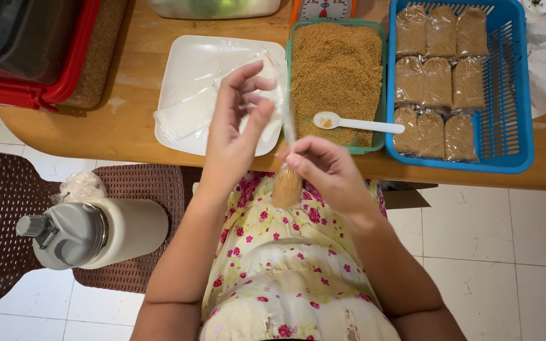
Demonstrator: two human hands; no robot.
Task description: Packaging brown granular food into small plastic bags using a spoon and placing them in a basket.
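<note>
My right hand [327, 173] pinches the twisted neck of a small clear bag of brown granules [287, 187], which hangs over my lap. My left hand [238, 129] is raised beside it, fingers curled around the bag's long clear top end [284, 104], which stretches upward. Behind the hands a green tray of loose brown granules [335, 69] holds a white plastic spoon [356, 124]. A white square plate [188, 69] with empty clear bags lies to the left of the tray.
A blue basket [507, 88] at the right holds several filled bags. A red-lidded dark box [30, 50] sits at the table's left end. A grey-and-cream flask [93, 232] lies on a brown mat on the tiled floor. A scale stands behind the tray.
</note>
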